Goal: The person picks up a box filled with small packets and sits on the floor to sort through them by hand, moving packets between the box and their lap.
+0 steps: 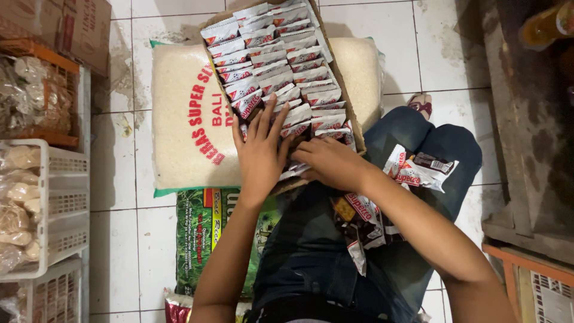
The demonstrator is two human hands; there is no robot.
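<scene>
A long cardboard box (338, 78) rests on my knees and on a white rice sack (179, 119), packed with two rows of small white and red sachets (278, 60). My left hand (260, 152) lies flat with fingers spread on the sachets at the box's near end. My right hand (329, 161) presses its fingers among the sachets at the near edge beside it. More sachets (418, 170) lie loose on my lap over blue jeans.
A green printed sack (203, 233) lies under the rice sack on the tiled floor. White plastic baskets (57, 203) with bagged goods stand at left, cardboard boxes at top left. A dark wooden ledge (526, 131) runs along the right.
</scene>
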